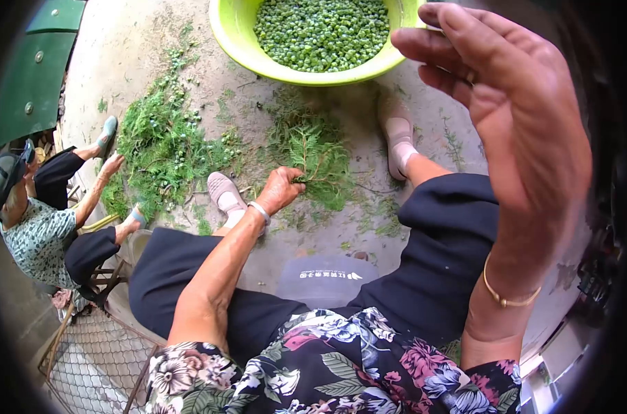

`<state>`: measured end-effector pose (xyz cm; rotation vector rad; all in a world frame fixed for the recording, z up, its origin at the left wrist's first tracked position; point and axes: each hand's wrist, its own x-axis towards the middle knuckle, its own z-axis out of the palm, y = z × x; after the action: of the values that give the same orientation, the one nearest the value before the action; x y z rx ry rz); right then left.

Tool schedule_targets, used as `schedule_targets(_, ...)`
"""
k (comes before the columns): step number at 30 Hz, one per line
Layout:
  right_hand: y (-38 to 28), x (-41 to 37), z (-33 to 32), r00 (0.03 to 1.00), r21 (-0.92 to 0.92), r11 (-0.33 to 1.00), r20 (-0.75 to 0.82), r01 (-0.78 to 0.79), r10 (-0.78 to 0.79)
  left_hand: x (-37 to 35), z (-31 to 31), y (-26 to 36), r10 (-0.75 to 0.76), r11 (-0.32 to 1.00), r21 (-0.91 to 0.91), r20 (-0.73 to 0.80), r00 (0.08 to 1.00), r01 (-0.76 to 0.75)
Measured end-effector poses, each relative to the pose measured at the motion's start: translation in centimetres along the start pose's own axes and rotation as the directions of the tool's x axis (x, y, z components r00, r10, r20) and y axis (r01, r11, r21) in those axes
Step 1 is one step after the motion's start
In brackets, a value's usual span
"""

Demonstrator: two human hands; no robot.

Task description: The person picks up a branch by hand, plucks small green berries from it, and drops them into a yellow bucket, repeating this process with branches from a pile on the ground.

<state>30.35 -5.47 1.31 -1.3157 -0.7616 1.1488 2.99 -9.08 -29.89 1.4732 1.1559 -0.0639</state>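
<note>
My left hand (280,190) is closed around the stem of a green conifer sprig (312,157), whose flat, feathery leaves spread above a pile of similar cuttings on the ground. My right hand (510,103) is raised close to the camera at the upper right, palm turned inward. Its fingers are loosely bent and apart from the thumb, with nothing visible in them. Beside its fingertips stands a lime-green basin (229,36), holding a mass of small green seed cones (320,34).
A larger heap of conifer branches (165,148) lies to the left. Beyond it sits another person (41,234) in a cap, one hand at the heap. A translucent plastic tub (320,279) with white lettering is between my knees. A wire-mesh frame (96,359) stands at lower left.
</note>
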Motion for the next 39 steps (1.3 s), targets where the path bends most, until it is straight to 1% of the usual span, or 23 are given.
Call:
schedule_targets(2, 0.2, -0.2, -0.1, 1.0, -0.024, 0.999, -0.001, -0.027, 0.027, 1.4, -0.3, 0.2, -0.031, 0.875, 0.476, -0.127, 0.991, 0.088)
schedule_targets(3, 0.5, 0.3, 0.3, 0.999, -0.039, 0.998, -0.003, -0.044, 0.044, 2.8, -0.6, -1.1, -0.005, 0.827, 0.552, -0.177, 0.984, 0.104)
schedule_targets(6, 1.4, 1.1, 3.4, 0.994, -0.076, 0.991, -0.016, -0.106, 0.105, 8.4, -3.7, -0.8, 0.111, 0.815, 0.576, -0.253, 0.961, 0.058)
schedule_targets(10, 2.6, 2.3, 4.8, 0.99, -0.118, 0.983, -0.035, -0.139, 0.136, 15.9, -6.0, 0.2, 0.105, 0.814, 0.58, -0.186, 0.977, 0.023)
schedule_targets(11, 2.7, 2.3, 4.4, 0.989, -0.129, 0.981, -0.041, -0.143, 0.139, 18.9, -4.9, -3.4, 0.087, 0.836, 0.548, -0.181, 0.98, 0.027)
schedule_targets(12, 3.0, 2.5, 4.1, 0.989, -0.141, 0.979, -0.045, -0.149, 0.144, 18.7, -4.1, -3.0, 0.089, 0.842, 0.539, -0.173, 0.981, 0.019)
schedule_targets(14, 3.3, 2.6, 4.0, 0.986, -0.151, 0.975, -0.047, -0.164, 0.159, 15.7, -1.8, -1.3, 0.091, 0.778, 0.621, 0.041, 0.995, -0.097)
schedule_targets(15, 3.3, 2.7, 3.9, 0.986, -0.153, 0.975, -0.046, -0.164, 0.159, 14.7, -0.1, -1.5, -0.066, 0.838, 0.544, 0.157, 0.985, -0.031)
schedule_targets(16, 3.4, 2.6, 4.0, 0.986, -0.154, 0.974, -0.043, -0.164, 0.159, 11.4, 1.4, 1.7, -0.128, 0.733, 0.68, 0.101, 0.987, 0.026)
schedule_targets(17, 3.4, 2.5, 3.5, 0.986, -0.156, 0.974, -0.04, -0.164, 0.16, 10.9, 4.8, -3.1, 0.09, 0.802, 0.589, 0.046, 0.995, -0.1)
schedule_targets(18, 3.4, 2.3, 3.7, 0.986, -0.157, 0.973, -0.037, -0.167, 0.163, 9.9, 6.9, -4.9, 0.13, 0.885, 0.449, 0.015, 0.991, -0.123)
schedule_targets(20, 3.7, 2.3, 3.9, 0.985, -0.168, 0.971, -0.025, -0.17, 0.169, 5.4, 8.1, -1.5, 0.228, 0.555, 0.83, -0.083, 0.97, -0.06)
schedule_targets(21, 3.7, 2.1, 3.6, 0.986, -0.173, 0.97, -0.018, -0.169, 0.168, 5.0, 9.1, -3.0, 0.23, 0.56, 0.827, -0.087, 0.969, -0.059)
schedule_targets(23, 3.9, 2.2, 3.9, 0.986, -0.175, 0.97, -0.01, -0.168, 0.169, 5.4, 12.1, -9.0, 0.386, 0.661, 0.706, -0.033, 0.922, -0.252)
schedule_targets(24, 3.8, 2.0, 3.5, 0.986, -0.173, 0.971, -0.003, -0.163, 0.165, 6.0, 13.1, -10.7, 0.345, 0.839, 0.479, -0.102, 0.933, -0.258)
schedule_targets(27, 3.4, 1.2, 2.6, 0.99, -0.159, 0.978, 0.03, -0.134, 0.141, 4.0, 8.6, -4.0, 0.216, 0.686, 0.718, -0.047, 0.975, -0.117)
schedule_targets(29, 2.9, 0.2, 1.6, 0.992, -0.14, 0.984, 0.053, -0.108, 0.116, 4.5, 7.4, -5.1, 0.246, 0.86, 0.496, -0.197, 0.949, -0.12)
schedule_targets(31, 2.0, -0.6, 1.9, 0.991, -0.161, 0.978, -0.042, -0.135, 0.129, 3.6, 6.3, -6.8, 0.217, 0.903, 0.423, -0.299, 0.929, -0.075)
schedule_targets(32, 2.2, -0.7, 1.9, 0.999, -0.202, 0.978, -0.012, -0.05, 0.048, 3.1, 5.5, -7.5, 0.178, 0.943, 0.33, -0.39, 0.903, -0.043)
schedule_targets(34, 0.8, -1.0, 1.4, 0.974, -0.215, 0.956, 0.058, -0.202, 0.219, 0.7, 3.2, -7.4, 0.007, 0.997, 0.07, -0.511, 0.86, 0.033)
schedule_targets(36, 1.1, -1.4, 1.6, 0.984, -0.204, 0.968, 0.069, -0.147, 0.164, -2.1, 0.4, -5.6, -0.245, 0.923, -0.385, -0.617, 0.748, -0.016)
schedule_targets(38, 1.5, -1.7, 2.0, 0.98, -0.158, 0.975, 0.099, -0.155, 0.172, -3.6, -2.0, -7.5, -0.386, 0.731, -0.643, -0.666, 0.639, -0.228)
schedule_targets(39, 1.3, -1.7, 2.0, 0.975, -0.155, 0.974, 0.125, -0.165, 0.185, -3.5, -3.8, -8.3, -0.474, 0.686, -0.669, -0.71, 0.521, -0.288)
